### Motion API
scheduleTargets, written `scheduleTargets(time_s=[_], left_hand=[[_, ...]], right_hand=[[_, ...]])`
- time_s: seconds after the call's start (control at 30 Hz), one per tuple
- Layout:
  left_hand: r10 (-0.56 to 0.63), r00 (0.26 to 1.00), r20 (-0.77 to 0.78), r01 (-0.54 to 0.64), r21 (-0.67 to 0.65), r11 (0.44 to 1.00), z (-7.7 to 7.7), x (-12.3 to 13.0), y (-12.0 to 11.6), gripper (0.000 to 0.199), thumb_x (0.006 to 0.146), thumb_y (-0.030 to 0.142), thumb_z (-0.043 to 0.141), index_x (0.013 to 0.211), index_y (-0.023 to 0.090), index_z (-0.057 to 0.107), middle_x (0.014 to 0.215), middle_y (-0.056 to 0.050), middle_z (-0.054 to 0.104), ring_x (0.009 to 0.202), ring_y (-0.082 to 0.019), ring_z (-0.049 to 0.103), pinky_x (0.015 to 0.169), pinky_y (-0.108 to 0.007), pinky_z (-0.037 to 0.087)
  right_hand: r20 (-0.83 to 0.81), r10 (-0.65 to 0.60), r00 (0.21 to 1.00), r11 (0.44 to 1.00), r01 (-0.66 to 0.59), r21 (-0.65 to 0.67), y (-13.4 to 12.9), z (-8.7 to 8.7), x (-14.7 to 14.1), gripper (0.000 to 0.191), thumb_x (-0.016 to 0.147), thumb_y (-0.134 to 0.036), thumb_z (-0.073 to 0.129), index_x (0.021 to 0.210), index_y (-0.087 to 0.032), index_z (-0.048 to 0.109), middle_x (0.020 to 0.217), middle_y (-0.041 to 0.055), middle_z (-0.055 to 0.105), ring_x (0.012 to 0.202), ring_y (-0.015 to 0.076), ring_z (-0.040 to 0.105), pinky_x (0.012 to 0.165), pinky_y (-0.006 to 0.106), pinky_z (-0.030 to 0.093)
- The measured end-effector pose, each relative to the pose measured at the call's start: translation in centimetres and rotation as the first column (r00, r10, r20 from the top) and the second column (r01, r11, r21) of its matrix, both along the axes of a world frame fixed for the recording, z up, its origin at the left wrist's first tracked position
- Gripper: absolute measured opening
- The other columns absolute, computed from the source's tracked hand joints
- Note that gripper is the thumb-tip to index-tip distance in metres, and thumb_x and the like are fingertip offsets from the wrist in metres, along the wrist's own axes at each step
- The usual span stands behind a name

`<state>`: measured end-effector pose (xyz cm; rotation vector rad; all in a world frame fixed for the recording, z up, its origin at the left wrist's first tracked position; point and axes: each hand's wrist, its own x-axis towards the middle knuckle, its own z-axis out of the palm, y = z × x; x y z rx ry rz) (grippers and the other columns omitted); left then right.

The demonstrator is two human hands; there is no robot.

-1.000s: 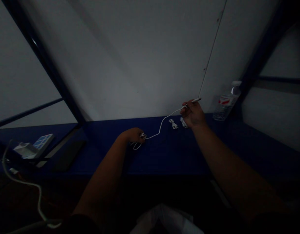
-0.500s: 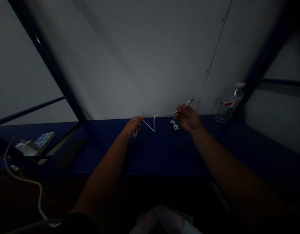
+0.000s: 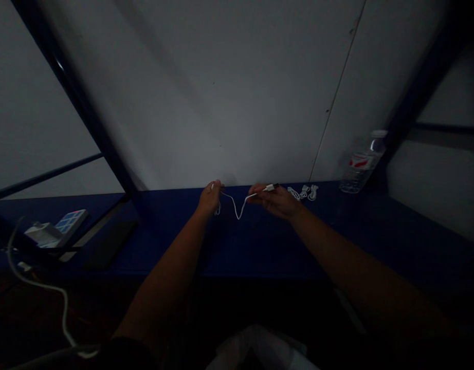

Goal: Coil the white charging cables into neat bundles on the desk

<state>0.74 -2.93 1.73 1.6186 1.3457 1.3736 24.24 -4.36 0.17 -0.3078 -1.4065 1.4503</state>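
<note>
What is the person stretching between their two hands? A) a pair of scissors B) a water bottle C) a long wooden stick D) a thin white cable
D. The thin white cable sags in a curve between the left hand and the right hand.

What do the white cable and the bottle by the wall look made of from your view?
The white cable looks like smooth, rubbery plastic, sagging in soft curves; the dim light hides its sheen. The bottle looks like thin clear plastic: see-through, with a red-marked label.
</note>
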Motion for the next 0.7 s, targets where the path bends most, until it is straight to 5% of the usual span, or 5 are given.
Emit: scheduleTargets(time_s=[0.2, 0.37, 0.5, 0.57, 0.7], left_hand=[[-0.214, 0.976, 0.040, 0.217, -0.155, 0.964, 0.6, 0.5, -1.3, 0.054, 0.087, 0.070, 0.042, 0.094, 0.018, 0.055, 0.052, 0.002, 0.053, 0.042, -0.013, 0.050, 0.046, -0.023, 0.037], [-0.452, 0.865, 0.218, 0.500, -0.296, 0.814, 0.9, 0.9, -2.2, 0.076, 0.083, 0.082, 0.022, 0.113, 0.020, 0.055, 0.058, 0.001, 0.052, 0.036, -0.009, 0.036, 0.039, -0.021, 0.028], [-0.537, 0.828, 0.159, 0.560, -0.240, 0.793, 1.0, 0.6, -2.3, 0.063, 0.076, 0.064, 0.066, 0.122, 0.022, 0.055, 0.069, 0.001, 0.055, 0.044, -0.006, 0.040, 0.042, -0.019, 0.030], [-0.444, 0.894, 0.056, 0.445, -0.214, 0.870, 0.8, 0.5, -2.0, 0.055, 0.074, 0.049, 0.075, 0.118, 0.020, 0.059, 0.069, 0.002, 0.054, 0.047, -0.006, 0.043, 0.045, -0.019, 0.032], [-0.261, 0.962, 0.082, 0.270, -0.138, 0.953, 0.3, 0.8, -1.2, 0.035, 0.089, 0.049, 0.057, 0.099, 0.016, 0.065, 0.075, -0.001, 0.059, 0.053, -0.007, 0.048, 0.048, -0.019, 0.038]], right_hand=[[-0.140, -0.491, 0.860, 0.870, 0.491, -0.036, 1.1, 0.5, 0.8, 0.037, 0.068, -0.051, 0.081, 0.091, -0.025, 0.069, 0.078, -0.0008, 0.070, 0.072, 0.0170, 0.070, 0.071, 0.033, 0.060], [0.169, -0.763, 0.624, 0.641, 0.696, 0.322, 1.6, 0.0, 0.4, 0.036, 0.075, -0.050, 0.074, 0.089, -0.017, 0.071, 0.079, 0.0054, 0.070, 0.065, 0.0169, 0.067, 0.063, 0.030, 0.054], [0.216, -0.889, 0.404, 0.447, 0.658, 0.606, 1.3, -0.1, 0.5, 0.030, 0.081, -0.046, 0.067, 0.079, -0.016, 0.069, 0.080, 0.0086, 0.069, 0.071, 0.0186, 0.064, 0.066, 0.031, 0.050], [0.325, -0.837, 0.441, 0.533, 0.520, 0.667, 0.9, -0.1, 0.6, 0.028, 0.080, -0.044, 0.068, 0.077, -0.017, 0.069, 0.077, 0.0081, 0.069, 0.070, 0.0186, 0.063, 0.065, 0.031, 0.049], [0.606, -0.363, 0.708, 0.893, 0.077, 0.444, -0.5, -0.3, -0.7, 0.027, 0.079, -0.043, 0.069, 0.088, -0.018, 0.070, 0.077, 0.0057, 0.072, 0.069, 0.0187, 0.068, 0.064, 0.030, 0.052]])
